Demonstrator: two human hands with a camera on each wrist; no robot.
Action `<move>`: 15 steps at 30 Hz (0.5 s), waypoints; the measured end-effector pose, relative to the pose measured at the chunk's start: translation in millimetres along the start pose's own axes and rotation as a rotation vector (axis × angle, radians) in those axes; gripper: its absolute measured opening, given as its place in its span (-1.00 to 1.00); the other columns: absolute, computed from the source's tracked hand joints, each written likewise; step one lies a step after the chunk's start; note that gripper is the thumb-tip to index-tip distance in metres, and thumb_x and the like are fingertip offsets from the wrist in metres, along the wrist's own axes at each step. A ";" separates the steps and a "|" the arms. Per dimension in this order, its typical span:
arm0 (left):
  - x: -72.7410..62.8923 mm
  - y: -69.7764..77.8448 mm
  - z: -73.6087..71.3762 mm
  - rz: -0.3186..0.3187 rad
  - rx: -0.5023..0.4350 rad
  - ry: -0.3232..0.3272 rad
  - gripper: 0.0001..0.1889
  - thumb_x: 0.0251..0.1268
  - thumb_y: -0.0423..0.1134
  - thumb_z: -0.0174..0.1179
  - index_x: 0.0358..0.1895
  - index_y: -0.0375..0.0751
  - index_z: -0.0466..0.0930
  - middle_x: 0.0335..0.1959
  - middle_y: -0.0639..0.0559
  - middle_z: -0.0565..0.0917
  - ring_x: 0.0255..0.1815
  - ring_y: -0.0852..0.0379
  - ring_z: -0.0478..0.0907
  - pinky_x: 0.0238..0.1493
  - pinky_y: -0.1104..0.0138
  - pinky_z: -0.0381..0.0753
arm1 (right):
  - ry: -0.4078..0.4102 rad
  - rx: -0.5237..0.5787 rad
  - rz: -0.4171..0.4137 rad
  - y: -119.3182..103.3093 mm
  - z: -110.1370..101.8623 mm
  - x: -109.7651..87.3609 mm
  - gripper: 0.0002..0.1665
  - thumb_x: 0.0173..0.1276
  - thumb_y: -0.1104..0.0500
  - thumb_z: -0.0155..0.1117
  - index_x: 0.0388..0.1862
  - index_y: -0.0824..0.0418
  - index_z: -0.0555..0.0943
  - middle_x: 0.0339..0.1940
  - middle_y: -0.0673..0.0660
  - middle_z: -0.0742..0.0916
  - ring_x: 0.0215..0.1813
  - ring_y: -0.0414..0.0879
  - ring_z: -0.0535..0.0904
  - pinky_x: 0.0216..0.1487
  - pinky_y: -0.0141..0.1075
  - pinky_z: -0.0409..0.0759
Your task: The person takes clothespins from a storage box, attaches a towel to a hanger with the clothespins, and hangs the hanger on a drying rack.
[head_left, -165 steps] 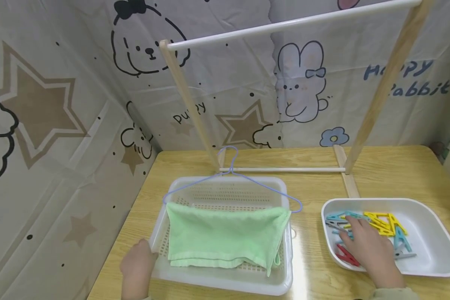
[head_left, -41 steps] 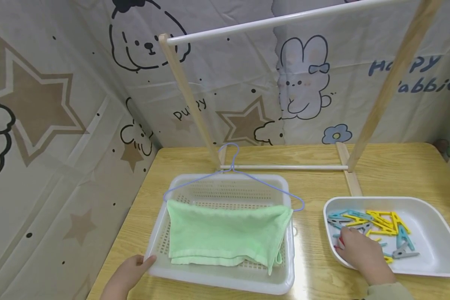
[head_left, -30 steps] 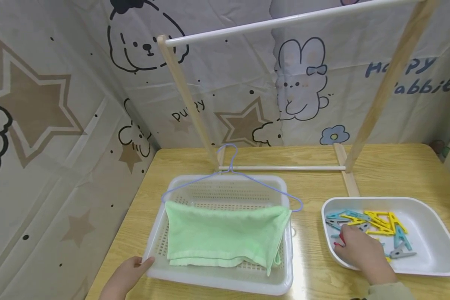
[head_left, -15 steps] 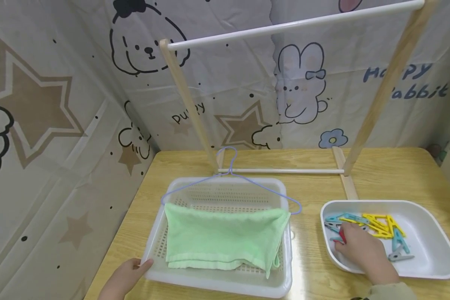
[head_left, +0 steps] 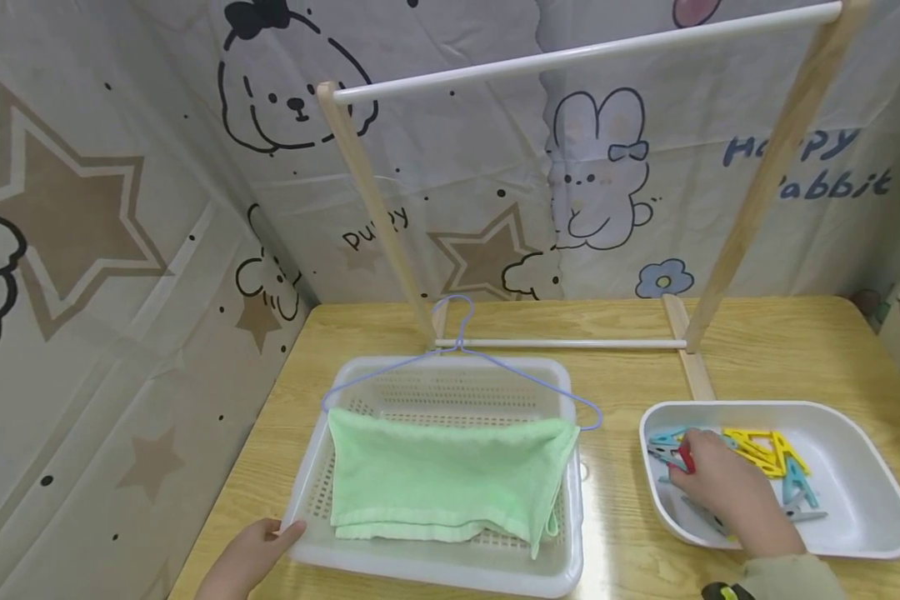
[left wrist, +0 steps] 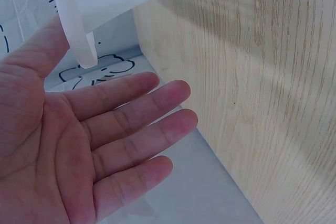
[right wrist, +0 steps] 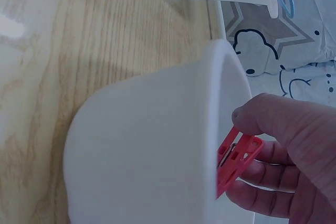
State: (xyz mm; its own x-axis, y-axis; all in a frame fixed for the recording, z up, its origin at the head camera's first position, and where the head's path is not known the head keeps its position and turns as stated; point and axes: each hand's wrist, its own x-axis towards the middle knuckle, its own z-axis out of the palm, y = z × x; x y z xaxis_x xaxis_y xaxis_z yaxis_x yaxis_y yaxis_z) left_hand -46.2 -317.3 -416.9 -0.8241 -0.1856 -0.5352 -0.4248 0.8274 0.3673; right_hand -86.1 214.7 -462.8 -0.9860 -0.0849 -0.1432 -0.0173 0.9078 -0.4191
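In the head view my right hand (head_left: 731, 487) is over the left part of a white tray (head_left: 866, 500), pinching a red clothespin (head_left: 686, 459). From the right wrist, the thumb and fingers press on the handles of that clothespin (right wrist: 239, 161); its far end is hidden behind the tray wall (right wrist: 142, 145). My left hand (head_left: 249, 557) touches the near left corner of a white basket (head_left: 431, 571). Its thumb rests on the rim, while the other fingers extend loosely below in the left wrist view. A folded green towel (head_left: 450, 475) lies across the basket, beneath a blue hanger (head_left: 525, 377).
Blue, yellow and grey clothespins (head_left: 776, 454) lie in the tray. Behind the basket stands a wooden rack (head_left: 765, 179) with a white top bar (head_left: 585, 54). A printed curtain (head_left: 495, 150) closes off the back and left of the wooden table (head_left: 615, 492).
My right hand took hold of the red clothespin near the tray's left wall and has shifted slightly farther back with it. The left hand's fingers, earlier curled at the basket's side, have loosened.
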 end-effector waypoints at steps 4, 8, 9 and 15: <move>-0.4 0.2 0.1 0.006 -0.003 0.006 -0.18 0.19 0.23 -0.04 -0.06 -0.70 0.33 -0.25 -0.37 0.54 -0.18 -0.26 0.48 -0.21 -0.04 0.44 | -0.007 0.013 0.003 -1.9 -7.3 3.4 -0.70 0.05 0.13 0.25 -0.43 0.32 0.39 -0.59 0.07 0.39 -0.57 -0.09 0.30 -0.61 -0.29 0.26; -0.4 0.5 0.9 0.025 -0.004 0.015 -0.22 0.21 0.19 -0.04 -0.07 -0.70 0.33 -0.24 -0.37 0.55 -0.18 -0.26 0.48 -0.21 -0.04 0.44 | -0.005 0.030 0.005 -3.7 -14.0 7.3 -0.70 0.05 0.14 0.26 -0.42 0.32 0.40 -0.61 0.07 0.39 -0.60 -0.11 0.30 -0.65 -0.30 0.26; -0.5 0.5 1.0 0.026 -0.003 0.016 -0.22 0.21 0.18 -0.04 -0.06 -0.70 0.33 -0.24 -0.37 0.54 -0.18 -0.26 0.48 -0.21 -0.04 0.44 | -0.002 0.033 0.007 -4.0 -15.7 8.3 -0.69 0.06 0.14 0.27 -0.40 0.34 0.40 -0.60 0.08 0.39 -0.60 -0.10 0.30 -0.65 -0.30 0.26; -1.1 0.4 0.9 0.021 -0.001 0.016 -0.22 0.22 0.18 -0.04 -0.05 -0.70 0.32 -0.24 -0.38 0.54 -0.18 -0.27 0.48 -0.22 -0.05 0.44 | 0.004 0.038 0.022 -9.4 -24.1 12.6 -0.60 0.08 0.12 0.26 -0.28 0.41 0.40 -0.59 0.09 0.40 -0.59 -0.08 0.32 -0.66 -0.30 0.27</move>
State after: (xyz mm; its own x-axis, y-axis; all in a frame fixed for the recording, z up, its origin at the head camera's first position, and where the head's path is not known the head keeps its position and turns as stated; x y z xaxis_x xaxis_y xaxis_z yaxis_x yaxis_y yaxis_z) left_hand -45.2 -316.3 -416.9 -0.8385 -0.1764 -0.5155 -0.4079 0.8305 0.3794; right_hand -102.3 215.0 -439.1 -0.9868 -0.0637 -0.1491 0.0102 0.8933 -0.4493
